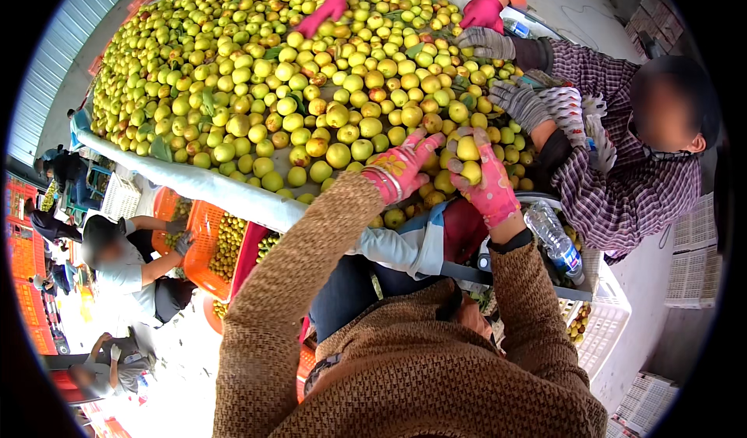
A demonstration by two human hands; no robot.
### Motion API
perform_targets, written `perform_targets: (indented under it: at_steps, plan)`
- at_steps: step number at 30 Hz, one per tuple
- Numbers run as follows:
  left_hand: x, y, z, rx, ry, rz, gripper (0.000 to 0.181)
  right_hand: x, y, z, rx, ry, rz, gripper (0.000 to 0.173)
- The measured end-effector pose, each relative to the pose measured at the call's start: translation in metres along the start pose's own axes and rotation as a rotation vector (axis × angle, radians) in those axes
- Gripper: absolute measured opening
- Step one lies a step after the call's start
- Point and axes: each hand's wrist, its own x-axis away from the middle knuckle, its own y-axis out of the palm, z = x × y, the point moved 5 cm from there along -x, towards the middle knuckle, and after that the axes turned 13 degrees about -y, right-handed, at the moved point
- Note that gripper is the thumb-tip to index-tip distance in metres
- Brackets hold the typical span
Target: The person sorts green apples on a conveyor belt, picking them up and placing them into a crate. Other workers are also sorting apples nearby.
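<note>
A broad heap of yellow-green jujubes [233, 126], some with brown-red patches, covers the sorting table before me. My left hand [398, 171], in a pink flowered glove, rests palm down over the fruit at the near edge, its fingers apart and nothing visible in them. Close to its right, my right hand [487, 190], in a matching glove, is turned palm up. Two jujubes lie in its curled fingers: an upper jujube [468, 148] and a lower jujube [471, 172]. Scattered green leaves [161, 149] lie among the fruit.
Across the table work a person's pink-gloved hands [324, 13]. A co-worker's grey-gloved hands [519, 102] reach in close on my right. Near my right forearm lies a plastic bottle [554, 242]. An orange crate [204, 245] of jujubes stands left, beyond the table's cloth-covered edge [192, 175].
</note>
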Motion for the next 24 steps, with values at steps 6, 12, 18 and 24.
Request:
perform_targets:
  at_steps: [6,12,18,24]
  plan:
    - [0.087,-0.083,-0.069,-0.192,-0.061,0.050,0.038,0.003,0.006,0.005,0.273,0.017,-0.027,0.035]
    - [0.123,-0.144,-0.147,-0.254,-0.403,0.191,0.038,-0.001,0.002,0.028,0.154,0.156,-0.133,0.028]
    - [0.068,-0.140,-0.173,-0.319,-0.316,0.292,0.041,0.002,0.004,0.028,0.134,0.200,-0.088,0.025]
    - [0.005,-0.125,-0.204,-0.487,-0.455,0.288,0.062,0.005,0.012,0.019,0.271,0.171,-0.120,0.027]
